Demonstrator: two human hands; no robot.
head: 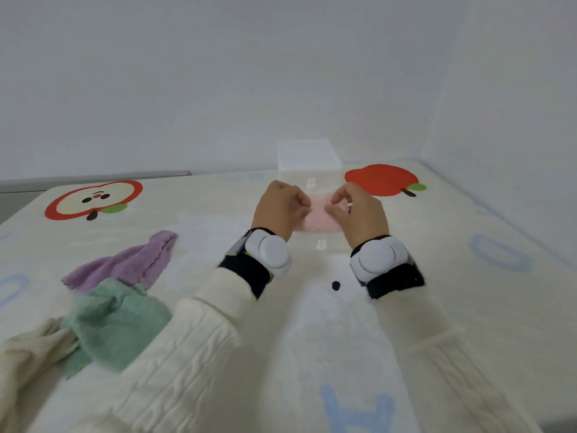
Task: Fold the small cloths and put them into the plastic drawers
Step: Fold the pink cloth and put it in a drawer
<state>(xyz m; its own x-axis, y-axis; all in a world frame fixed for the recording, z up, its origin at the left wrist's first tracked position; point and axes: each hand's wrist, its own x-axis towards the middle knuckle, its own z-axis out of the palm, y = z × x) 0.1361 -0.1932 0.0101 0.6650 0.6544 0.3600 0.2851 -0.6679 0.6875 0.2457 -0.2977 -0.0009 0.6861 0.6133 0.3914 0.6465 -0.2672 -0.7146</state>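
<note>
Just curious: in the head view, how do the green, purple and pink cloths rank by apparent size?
1. green cloth, though nearest the camera.
2. purple cloth, crumpled.
3. pink cloth, farther off and partly hidden by the left hand and right hand, so true sizes stay unsure.

A plain, pale grey wall (pixel 218 73) fills the upper half of the frame and meets a second wall (pixel 515 89) at a soft corner in the upper right. Below them spreads a cream mat (pixel 499 307) — printed with a halved apple (pixel 93 200) at middle left, a whole red apple (pixel 381 179) right of centre, and pale blue letters (pixel 476 250). A grey ledge (pixel 93 178) runs behind the mat at far left. The light is soft and even.
</note>
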